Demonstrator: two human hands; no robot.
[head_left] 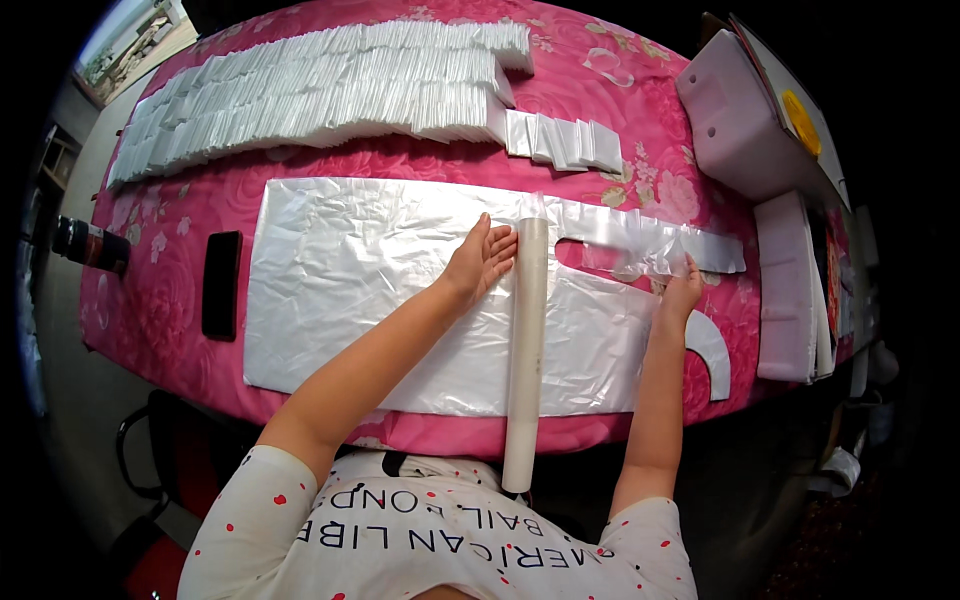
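A stack of silvery-white plastic carrier bags [340,280] lies flat on the table, its cut-out handles toward the right. Across it rests a long pale tube [526,370], whose near end sticks out past the table edge toward me. My left hand [485,262] lies on the plastic just left of the tube, fingers stretched out and their tips close to it. At the far handle strip, my right hand [683,288] pinches the thin, clear edge of a plastic bag [640,245]. A curved white handle strip [712,352] lies below that hand.
Long rows of folded white plastic packets [330,90] line the far side, with a few loose packets [565,142] at their right end. A black phone [222,285] and a dark jar [90,245] are on the left. White foam boxes [735,115] stand right on the pink floral tablecloth [180,215].
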